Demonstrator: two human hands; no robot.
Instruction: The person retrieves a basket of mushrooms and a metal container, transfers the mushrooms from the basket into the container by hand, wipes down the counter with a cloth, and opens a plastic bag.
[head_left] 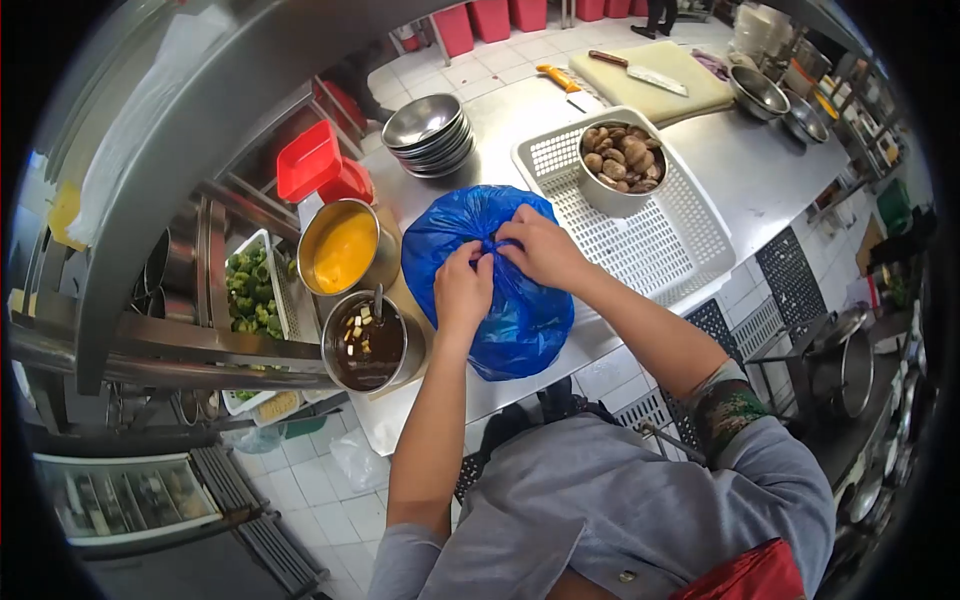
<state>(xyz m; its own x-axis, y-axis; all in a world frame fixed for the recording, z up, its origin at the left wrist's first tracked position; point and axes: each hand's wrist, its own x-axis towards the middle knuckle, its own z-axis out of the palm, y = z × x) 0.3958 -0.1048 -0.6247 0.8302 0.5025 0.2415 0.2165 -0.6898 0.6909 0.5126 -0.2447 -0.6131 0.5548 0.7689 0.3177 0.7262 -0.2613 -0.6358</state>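
A full blue plastic bag (525, 330) sits on the steel table in front of me, its top gathered and twisted. What is inside cannot be made out. My left hand (462, 287) pinches the gathered neck from the left. From the right, my right hand (543, 248) grips the same neck with bent fingers. Close by on the left stand a metal pot of yellow liquid (343, 250) and a metal pot of dark sauce (366, 345) with pale cubes and a utensil handle in it. Right of the bag lies a white perforated basket (690, 225).
A metal pot of mushrooms (622, 205) stands in the basket. Stacked metal bowls (430, 135) and red plastic containers (310, 165) are behind the bag. A knife (655, 80) lies on the cutting board (610, 75); an orange-handled tool (558, 77) is beside it. Shelf rails (210, 362) run at left.
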